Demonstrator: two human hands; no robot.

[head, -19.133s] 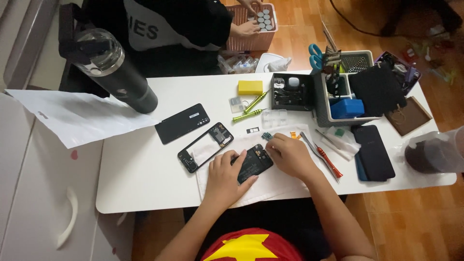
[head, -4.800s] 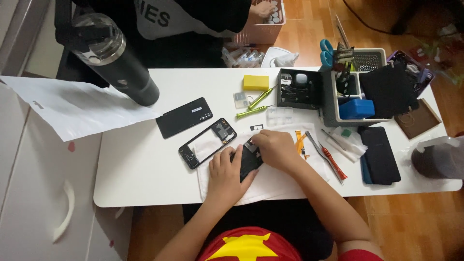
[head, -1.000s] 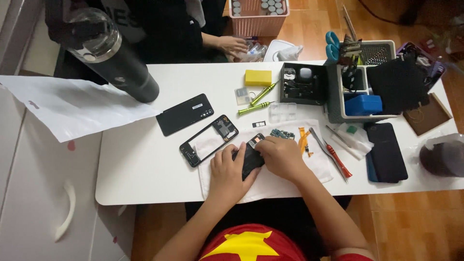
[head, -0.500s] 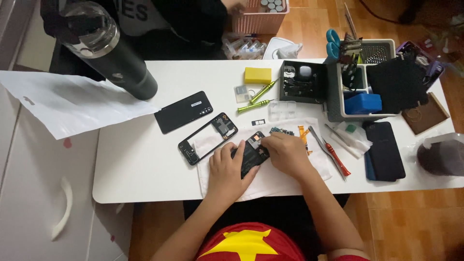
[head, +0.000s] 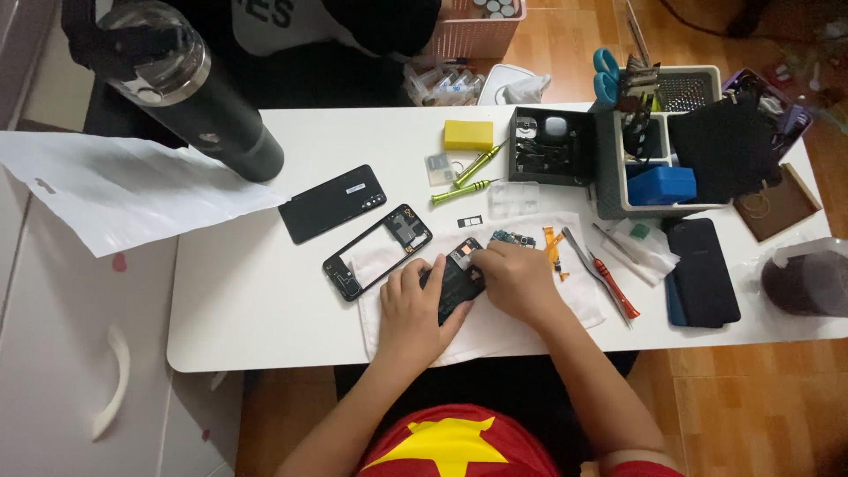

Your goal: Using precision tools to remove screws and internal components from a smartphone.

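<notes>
- Since half a second ago little has shifted on the white table (head: 265,309): both hands remain on the opened phone body (head: 452,284), with the right hand's fingertips drawn slightly closer to its upper end; the view itself has drifted a little.
- Head view, left hand (head: 412,305): lies flat on the white cloth (head: 503,329), fingers loosely spread and curled over the left edge of the phone body, bracing it rather than lifting it.
- Head view, right hand (head: 517,281): fingers bent and bunched at the upper right corner of the phone body, tips pressed to it; whether they pinch a small part cannot be told.
- Phone body: dark, lying slightly tilted on the cloth near the front edge of the table, between the two hands, partly hidden by them.
- Just left of it: a black phone frame (head: 377,253) with an empty middle, and beyond that a black back cover (head: 333,203), lying flat and apart.
- Just right of the hands: a small circuit board (head: 512,239), an orange flex cable (head: 555,251) and a red-handled screwdriver (head: 616,287).
- Farther back: two green screwdrivers (head: 468,175), a yellow block (head: 468,134), a black parts box (head: 552,146) and a grey organiser tray (head: 609,190).
- Right edge: a dark phone (head: 702,269) lies flat.
- Far left: a black flask (head: 190,88) stands at the table's corner beside a white sheet (head: 124,190).
- Another person in dark clothing (head: 353,26) sits across the table.
</notes>
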